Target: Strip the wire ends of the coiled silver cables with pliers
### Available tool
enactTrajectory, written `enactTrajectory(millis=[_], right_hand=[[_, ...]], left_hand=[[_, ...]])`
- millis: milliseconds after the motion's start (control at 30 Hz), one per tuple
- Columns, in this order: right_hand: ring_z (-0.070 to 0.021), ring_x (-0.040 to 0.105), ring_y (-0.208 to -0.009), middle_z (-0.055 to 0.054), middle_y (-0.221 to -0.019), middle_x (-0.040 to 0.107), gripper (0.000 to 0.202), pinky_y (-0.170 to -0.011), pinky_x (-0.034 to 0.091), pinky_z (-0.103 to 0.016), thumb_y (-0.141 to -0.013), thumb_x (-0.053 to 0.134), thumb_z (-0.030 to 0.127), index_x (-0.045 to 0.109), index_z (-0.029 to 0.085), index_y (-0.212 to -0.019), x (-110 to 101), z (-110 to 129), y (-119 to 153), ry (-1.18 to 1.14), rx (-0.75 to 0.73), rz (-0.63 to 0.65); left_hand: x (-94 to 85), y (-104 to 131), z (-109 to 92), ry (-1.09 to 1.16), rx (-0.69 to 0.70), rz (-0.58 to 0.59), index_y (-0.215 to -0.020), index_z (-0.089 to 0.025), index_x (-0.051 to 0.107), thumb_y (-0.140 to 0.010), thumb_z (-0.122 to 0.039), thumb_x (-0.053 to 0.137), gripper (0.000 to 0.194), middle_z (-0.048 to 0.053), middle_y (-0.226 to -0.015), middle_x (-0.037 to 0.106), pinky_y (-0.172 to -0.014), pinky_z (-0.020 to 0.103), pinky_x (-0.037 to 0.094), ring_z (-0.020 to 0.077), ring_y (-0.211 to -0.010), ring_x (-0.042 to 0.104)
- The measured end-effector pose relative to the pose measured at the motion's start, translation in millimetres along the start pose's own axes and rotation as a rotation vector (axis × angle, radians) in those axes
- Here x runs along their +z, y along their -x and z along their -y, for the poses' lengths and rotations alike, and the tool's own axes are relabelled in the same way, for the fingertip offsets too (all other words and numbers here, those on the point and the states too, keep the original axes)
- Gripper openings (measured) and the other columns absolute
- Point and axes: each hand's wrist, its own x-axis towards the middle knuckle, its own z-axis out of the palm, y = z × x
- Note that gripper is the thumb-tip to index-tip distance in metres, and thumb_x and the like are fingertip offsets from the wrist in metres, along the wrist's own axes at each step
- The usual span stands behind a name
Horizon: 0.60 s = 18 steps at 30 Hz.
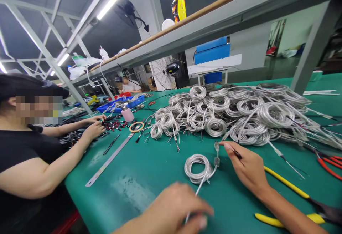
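Note:
A small coil of clear-jacketed silver cable (197, 169) lies on the green bench mat. One end, with a molded block and a small plug (217, 152), stretches toward my right hand. The other cable end runs down to my left hand. My left hand (177, 205), blurred, has thumb and index finger apart, with the cable showing between and below them. My right hand (247, 164) is closed around a slim dark tool (237, 154), mostly hidden by the fingers. Its index fingertip reaches the plug; whether it touches, I cannot tell.
A large heap of coiled cables (221, 112) lies behind. Yellow-handled pliers (287, 184) and red-handled tools (330, 166) are at right. A steel ruler (110, 159), tape roll (136, 127) and pink bottle (127, 114) lie left, beside a co-worker (29, 155) handling dark wires. A shelf (213, 16) spans overhead.

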Motion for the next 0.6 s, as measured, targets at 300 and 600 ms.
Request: enactTrajectory(millis=[300,600], right_hand=[[-0.0158,0.062,-0.074,0.0,-0.084,0.067,0.037,-0.064,0.046,-0.022,-0.089,0.035,0.041,0.066,0.021,-0.087,-2.0,1.4,-3.9,-0.117,0.032,-0.045],[-0.0124,0.059,-0.055,0.001,-0.072,0.066,0.03,-0.05,0.043,-0.021,-0.089,0.036,0.036,0.064,0.025,-0.087,3.9,7.3,8.1,-0.043,-0.232,0.156]], left_hand=[[36.6,-121.0,17.6,-0.459,0.121,-0.32,-0.111,-0.016,0.052,-0.076,-0.034,0.056,0.04,0.01,-0.099,0.06,-0.091,0.046,0.029,0.0266,-0.095,0.049],[34.2,-122.0,35.5,0.277,-0.054,-0.443,-0.126,-0.029,0.038,-0.071,-0.022,0.055,0.057,0.001,-0.09,0.056,-0.079,0.033,0.036,0.0207,-0.088,0.046]])
